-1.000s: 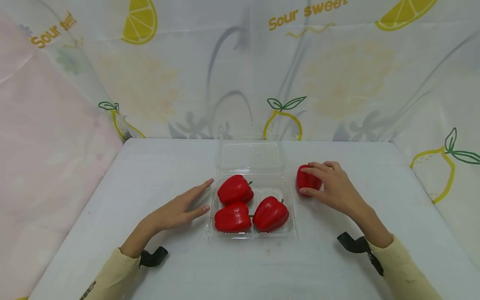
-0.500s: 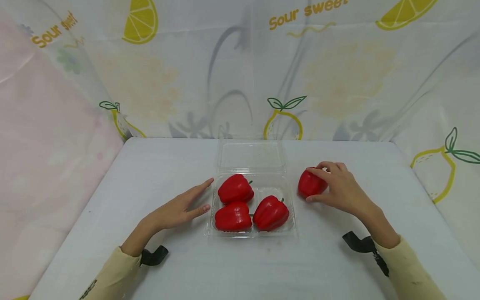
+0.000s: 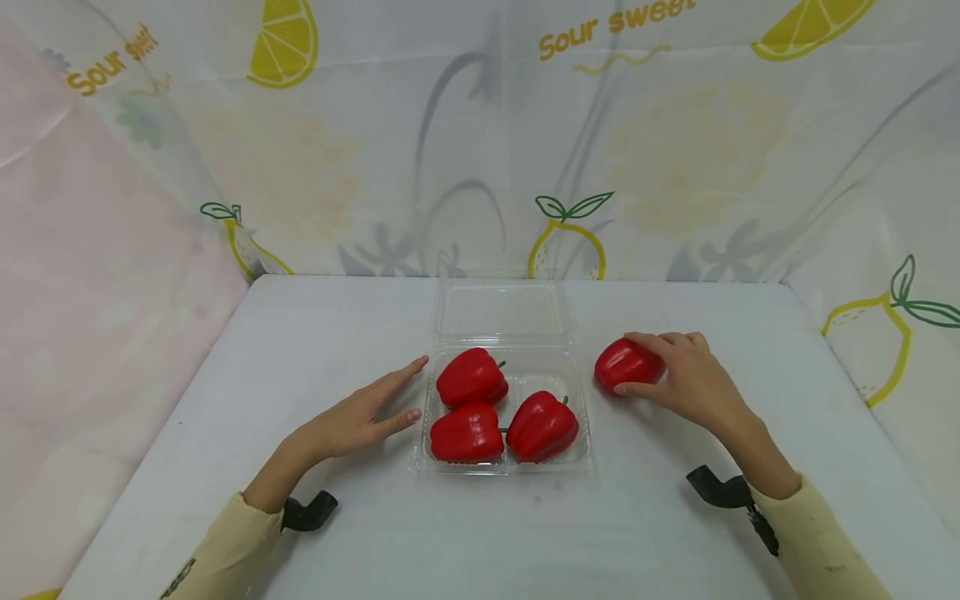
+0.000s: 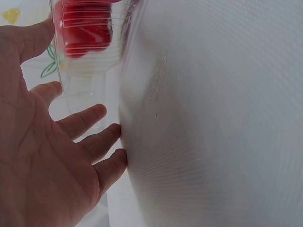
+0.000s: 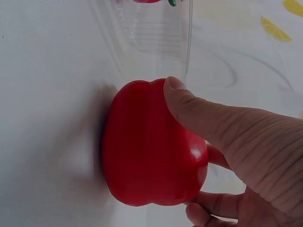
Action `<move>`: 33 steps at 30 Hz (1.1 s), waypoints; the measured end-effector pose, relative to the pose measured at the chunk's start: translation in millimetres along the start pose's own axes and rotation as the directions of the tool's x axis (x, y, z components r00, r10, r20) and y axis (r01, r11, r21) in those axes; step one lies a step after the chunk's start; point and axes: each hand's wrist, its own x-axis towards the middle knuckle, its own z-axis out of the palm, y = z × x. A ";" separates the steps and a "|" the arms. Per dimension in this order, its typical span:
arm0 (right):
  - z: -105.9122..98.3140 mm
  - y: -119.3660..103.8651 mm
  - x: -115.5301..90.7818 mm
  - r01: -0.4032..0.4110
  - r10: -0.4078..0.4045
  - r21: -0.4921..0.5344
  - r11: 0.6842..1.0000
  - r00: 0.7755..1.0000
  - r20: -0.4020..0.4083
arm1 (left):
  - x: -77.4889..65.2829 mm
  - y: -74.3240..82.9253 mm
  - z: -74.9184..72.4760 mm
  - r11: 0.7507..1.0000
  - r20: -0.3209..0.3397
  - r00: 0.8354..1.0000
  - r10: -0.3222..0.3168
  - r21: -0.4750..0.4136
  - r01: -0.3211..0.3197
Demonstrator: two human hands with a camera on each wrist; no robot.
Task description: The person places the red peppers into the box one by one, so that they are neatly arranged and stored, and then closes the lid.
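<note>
A clear plastic clamshell box (image 3: 551, 362) lies with its lid (image 3: 502, 312) folded back. Inside it are three red bell peppers: one at the back left (image 3: 471, 378), one at the front left (image 3: 466, 433) and one at the front right (image 3: 542, 427). To the right of the box, my right hand (image 3: 686, 375) grips a fourth red bell pepper (image 5: 151, 146), thumb on one side and fingers on the other. That pepper is on or just above the table. My left hand (image 3: 356, 421) has its fingers spread at the box's left edge, thumb and index fingertip at the wall.
A white-covered table (image 3: 480, 542) carries everything. Behind it hangs a printed curtain (image 3: 360, 167) with lemon designs, and a pinkish curtain (image 3: 97, 292) stands to the left. A black strap piece (image 3: 309, 511) sticks out at the left wrist, another (image 3: 716, 487) at the right.
The right hand has shifted slightly right and turned the gripped bell pepper from upright to lying more sideways. The left hand, the box and its peppers stay where they were.
</note>
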 end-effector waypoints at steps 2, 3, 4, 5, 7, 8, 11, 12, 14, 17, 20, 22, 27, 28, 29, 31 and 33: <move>0.6 0.5 -0.3 -0.007 0.007 0.011 1.000 1.000 -0.003 | 0.3 -0.1 0.3 1.000 0.000 1.000 -0.003 0.001 0.003; 1.0 0.8 -0.2 -0.009 0.010 0.016 1.000 1.000 -0.005 | 0.4 -0.1 0.4 1.000 0.001 1.000 -0.003 0.001 0.003; 1.5 1.2 -0.1 -0.009 0.009 0.019 1.000 1.000 -0.008 | 0.4 -0.1 0.4 1.000 0.001 1.000 -0.003 0.000 0.003; 2.1 1.5 0.2 -0.008 0.008 0.020 1.000 1.000 -0.010 | 0.4 -0.1 0.4 1.000 0.001 1.000 -0.002 -0.001 0.002; 3.4 2.3 0.6 -0.007 0.007 0.025 1.000 1.000 -0.015 | 0.5 -0.1 0.5 1.000 0.000 1.000 -0.002 -0.001 0.002; 4.1 2.7 0.9 -0.005 0.006 0.025 1.000 1.000 -0.019 | 0.5 -0.1 0.5 1.000 0.000 1.000 -0.002 -0.001 0.002; 6.1 4.1 1.5 0.003 -0.002 0.019 1.000 0.999 -0.032 | 0.8 -0.3 0.6 1.000 -0.002 1.000 -0.002 0.001 0.002; 6.6 4.6 1.7 0.005 -0.005 0.017 1.000 0.999 -0.038 | 0.8 -0.3 0.6 1.000 -0.002 1.000 -0.002 0.001 0.002; 7.4 5.2 1.9 0.010 -0.009 0.013 1.000 0.999 -0.046 | 0.9 -0.5 0.6 1.000 -0.002 1.000 -0.004 0.002 0.004; 7.8 5.6 1.8 0.012 -0.011 0.011 1.000 0.999 -0.052 | 0.9 -0.5 0.5 1.000 -0.001 1.000 -0.005 0.000 0.005; 7.0 5.1 1.1 0.008 -0.007 0.015 1.000 0.998 -0.056 | 0.8 -0.4 0.4 1.000 -0.002 1.000 -0.005 0.002 0.005; 6.3 4.4 0.5 0.008 -0.007 0.017 1.000 0.998 -0.061 | 0.7 -0.2 0.4 1.000 -0.004 1.000 -0.005 0.003 0.005; 1.9 0.9 -1.4 0.019 -0.016 0.028 0.999 0.996 -0.091 | 0.2 0.4 0.4 1.000 -0.003 1.000 -0.007 -0.004 0.007; 0.6 0.1 -1.8 0.021 -0.018 0.030 0.999 0.995 -0.100 | 0.2 0.6 0.4 1.000 -0.003 1.000 -0.008 -0.005 0.008; -0.6 -0.8 -2.4 0.023 -0.019 0.031 0.999 0.994 -0.108 | 0.2 0.7 0.4 1.000 -0.003 1.000 -0.007 -0.006 0.007; -3.0 -2.3 -3.2 0.027 -0.022 0.035 0.999 0.992 -0.126 | 0.2 0.8 0.5 1.000 -0.004 1.000 -0.006 -0.005 0.006; -5.1 -3.8 -4.0 0.034 -0.029 0.035 0.999 0.989 -0.146 | 0.3 0.9 0.5 1.000 -0.005 1.000 -0.002 -0.004 0.002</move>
